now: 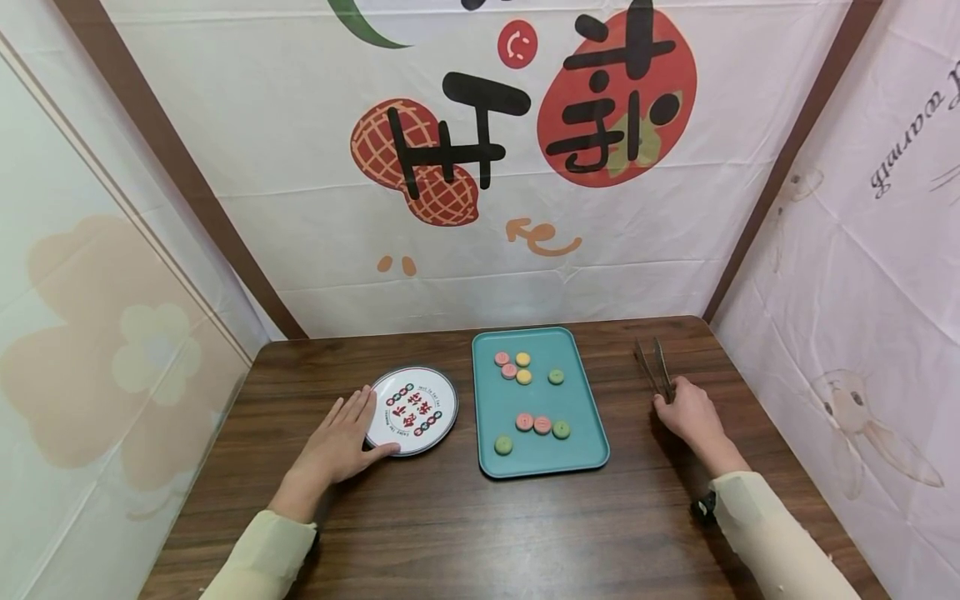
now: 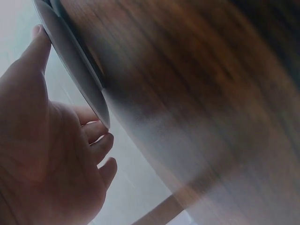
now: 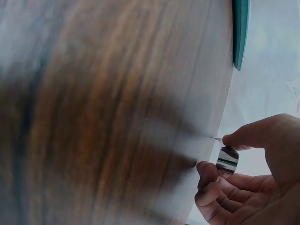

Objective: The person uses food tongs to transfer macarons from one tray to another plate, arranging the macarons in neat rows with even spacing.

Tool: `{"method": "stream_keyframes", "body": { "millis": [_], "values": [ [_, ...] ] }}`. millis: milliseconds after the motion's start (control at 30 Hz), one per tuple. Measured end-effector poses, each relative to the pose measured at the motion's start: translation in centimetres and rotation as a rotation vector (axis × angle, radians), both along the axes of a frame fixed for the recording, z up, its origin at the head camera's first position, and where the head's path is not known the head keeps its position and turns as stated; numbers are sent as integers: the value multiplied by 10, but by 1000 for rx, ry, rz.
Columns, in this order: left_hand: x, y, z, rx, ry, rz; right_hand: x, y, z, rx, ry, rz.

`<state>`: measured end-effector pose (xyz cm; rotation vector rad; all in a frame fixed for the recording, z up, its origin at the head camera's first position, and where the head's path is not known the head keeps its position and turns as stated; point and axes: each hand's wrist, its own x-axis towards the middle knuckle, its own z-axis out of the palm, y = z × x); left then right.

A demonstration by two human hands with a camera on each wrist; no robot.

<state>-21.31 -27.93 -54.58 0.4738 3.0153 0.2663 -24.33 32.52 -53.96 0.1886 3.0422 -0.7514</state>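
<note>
My left hand (image 1: 341, 433) touches the left rim of a white plate (image 1: 381, 396) with red and green print. Its fingers are mostly straight at the far left edge, and the thumb lies along the near edge. The left wrist view shows that hand (image 2: 51, 136) beside the plate (image 2: 77, 63) seen edge-on. On the right, my right hand (image 1: 690, 412) grips metal tongs (image 1: 662, 371) at their closed end, with the two arms spread and pointing away. In the right wrist view, the thumb and fingers pinch the shiny bend of the tongs (image 3: 227, 160).
Between the hands lies a teal tray (image 1: 536, 400) with several macarons, among them pink (image 1: 524, 422), yellow (image 1: 522, 359) and green (image 1: 503, 445) ones. Everything stands on a dark wooden table (image 1: 480, 533). Printed cloth (image 1: 315, 250) hangs behind it and at both sides.
</note>
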Motion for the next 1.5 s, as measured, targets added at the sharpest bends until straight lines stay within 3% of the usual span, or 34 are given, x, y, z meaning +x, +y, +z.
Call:
{"method": "stream_keyframes", "body": {
  "millis": [800, 1067, 1333, 1500],
  "values": [
    [0, 0, -1, -14, 19, -9, 1, 2, 2, -52, -21, -21],
    [1, -1, -3, -16, 26, -8, 1, 3, -1, -44, 43, -24],
    [1, -1, -3, -13, 30, -6, 1, 3, -3, -74, 15, -62],
    [1, 0, -3, -14, 22, -5, 1, 2, -3, -97, 76, -62]
  ]
}}
